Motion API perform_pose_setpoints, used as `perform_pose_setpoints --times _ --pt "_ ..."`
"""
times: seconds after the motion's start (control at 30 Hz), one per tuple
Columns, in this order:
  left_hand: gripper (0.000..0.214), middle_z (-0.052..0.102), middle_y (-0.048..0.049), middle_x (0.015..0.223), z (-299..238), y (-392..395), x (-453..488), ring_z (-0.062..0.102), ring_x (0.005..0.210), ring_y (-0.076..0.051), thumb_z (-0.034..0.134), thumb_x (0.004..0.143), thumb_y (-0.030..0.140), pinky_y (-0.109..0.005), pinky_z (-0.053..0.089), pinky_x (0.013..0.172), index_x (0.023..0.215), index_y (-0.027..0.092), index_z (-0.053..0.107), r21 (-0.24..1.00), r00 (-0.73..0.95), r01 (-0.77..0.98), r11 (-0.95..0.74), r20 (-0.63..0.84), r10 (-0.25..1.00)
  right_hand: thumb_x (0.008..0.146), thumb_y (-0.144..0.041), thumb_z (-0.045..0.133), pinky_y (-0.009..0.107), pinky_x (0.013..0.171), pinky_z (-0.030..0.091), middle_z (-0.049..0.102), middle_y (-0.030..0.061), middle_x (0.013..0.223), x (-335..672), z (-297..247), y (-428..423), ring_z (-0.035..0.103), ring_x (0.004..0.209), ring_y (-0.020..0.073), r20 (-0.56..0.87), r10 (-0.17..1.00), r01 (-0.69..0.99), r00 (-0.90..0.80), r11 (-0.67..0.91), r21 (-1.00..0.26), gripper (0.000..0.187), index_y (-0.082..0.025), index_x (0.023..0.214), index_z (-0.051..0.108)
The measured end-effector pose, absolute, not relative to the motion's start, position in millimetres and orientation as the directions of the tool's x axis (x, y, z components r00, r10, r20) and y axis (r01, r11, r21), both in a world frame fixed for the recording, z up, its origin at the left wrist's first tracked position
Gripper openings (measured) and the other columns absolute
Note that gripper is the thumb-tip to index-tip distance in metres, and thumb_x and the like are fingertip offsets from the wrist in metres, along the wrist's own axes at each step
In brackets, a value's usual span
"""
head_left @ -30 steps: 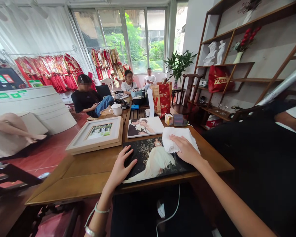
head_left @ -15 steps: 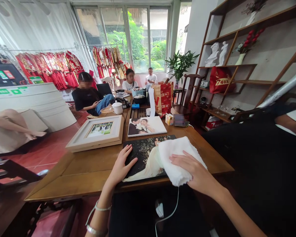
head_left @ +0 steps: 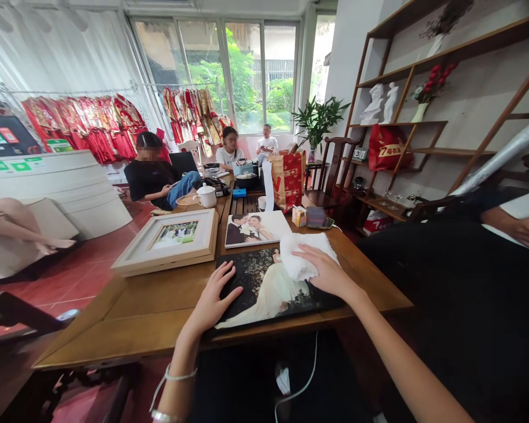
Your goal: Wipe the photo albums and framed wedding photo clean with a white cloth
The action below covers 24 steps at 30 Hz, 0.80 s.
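Note:
A dark wedding photo panel (head_left: 264, 294) with a figure in a long pale gown lies flat at the table's near edge. My left hand (head_left: 215, 298) rests on its left side, palm down, with fingers spread. On the panel's upper right part is a folded white towel (head_left: 296, 263), gripped by my right hand (head_left: 325, 271), whose fingers lie across the top of the cloth. The towel covers that corner of the picture. Just beyond the panel lies a white-edged couple portrait (head_left: 258, 228). To its left, a wooden picture frame (head_left: 167, 267) sits on the table.
A red and tan paper bag (head_left: 287, 182), a small box (head_left: 298, 215) and a lidded white cup (head_left: 206, 195) stand farther along the wooden table (head_left: 158, 299). A white cable (head_left: 311, 376) hangs below its edge. Someone in black (head_left: 423, 276) sits at the right; other people sit beyond.
My right hand has pushed the towel up and away from me, uncovering more of the panel's lower right. My left hand stays at the panel's left side.

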<state>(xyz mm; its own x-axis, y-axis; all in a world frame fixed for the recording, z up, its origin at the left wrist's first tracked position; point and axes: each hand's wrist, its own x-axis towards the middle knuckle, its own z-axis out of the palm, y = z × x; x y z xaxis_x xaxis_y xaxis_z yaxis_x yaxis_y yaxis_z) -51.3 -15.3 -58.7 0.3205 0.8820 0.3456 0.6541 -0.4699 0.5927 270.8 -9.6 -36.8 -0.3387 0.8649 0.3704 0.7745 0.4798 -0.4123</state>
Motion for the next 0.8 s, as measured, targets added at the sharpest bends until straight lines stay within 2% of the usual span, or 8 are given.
perform_pose_setpoints --times 0.2,0.37,0.5,0.6,0.8 --pt "0.050 0.040 -0.0081 0.146 -58.7 -15.7 -51.3 0.030 0.138 -0.023 0.051 0.087 0.046 -0.046 0.024 0.114 0.131 0.022 0.050 0.582 0.319 0.662 -0.473 0.353 0.880 0.064 -0.008 0.055 0.045 0.110 0.028 0.042 0.0116 0.144 255.8 -27.8 10.4 0.036 0.133 0.0271 0.314 0.889 0.852 -0.332 0.426 -0.306 0.066 -0.018 0.129 0.055" --pt "0.052 0.040 -0.0088 0.146 -59.1 -15.8 -49.1 0.029 0.139 -0.024 0.049 0.087 0.047 -0.046 0.023 0.114 0.132 0.020 0.050 0.588 0.288 0.676 -0.444 0.343 0.894 0.057 -0.003 0.051 0.046 0.113 0.022 0.039 0.0101 0.146 247.0 -29.1 -35.3 0.033 0.135 0.0259 0.300 0.871 0.837 -0.390 0.471 -0.279 0.077 -0.020 0.132 0.051" --pt "0.053 0.039 -0.0097 0.147 -59.3 -15.5 -49.3 0.029 0.139 -0.025 0.049 0.087 0.046 -0.046 0.023 0.114 0.132 0.019 0.050 0.587 0.291 0.677 -0.443 0.339 0.895 0.057 -0.003 0.050 0.047 0.113 0.021 0.035 0.0063 0.149 246.4 -31.1 -88.1 0.029 0.137 0.0251 0.282 0.857 0.813 -0.433 0.506 -0.290 0.082 -0.026 0.135 0.047" --pt "0.052 0.041 -0.0098 0.145 -58.6 -15.7 -49.8 0.029 0.138 -0.025 0.051 0.086 0.046 -0.047 0.024 0.114 0.131 0.019 0.051 0.582 0.301 0.673 -0.456 0.347 0.888 0.061 -0.005 0.050 0.046 0.113 0.023 0.034 0.0034 0.150 250.8 -29.4 -109.2 0.029 0.138 0.0229 0.258 0.848 0.787 -0.462 0.526 -0.322 0.078 -0.030 0.135 0.046" --pt "0.049 0.044 -0.0094 0.143 -55.9 -16.4 -49.7 0.032 0.137 -0.025 0.053 0.085 0.044 -0.048 0.027 0.113 0.128 0.020 0.053 0.566 0.316 0.668 -0.483 0.371 0.873 0.058 -0.004 0.048 0.046 0.111 0.027 0.041 0.0034 0.145 256.2 -24.9 -76.7 0.036 0.134 0.0233 0.256 0.867 0.780 -0.427 0.497 -0.380 0.077 -0.027 0.131 0.051"
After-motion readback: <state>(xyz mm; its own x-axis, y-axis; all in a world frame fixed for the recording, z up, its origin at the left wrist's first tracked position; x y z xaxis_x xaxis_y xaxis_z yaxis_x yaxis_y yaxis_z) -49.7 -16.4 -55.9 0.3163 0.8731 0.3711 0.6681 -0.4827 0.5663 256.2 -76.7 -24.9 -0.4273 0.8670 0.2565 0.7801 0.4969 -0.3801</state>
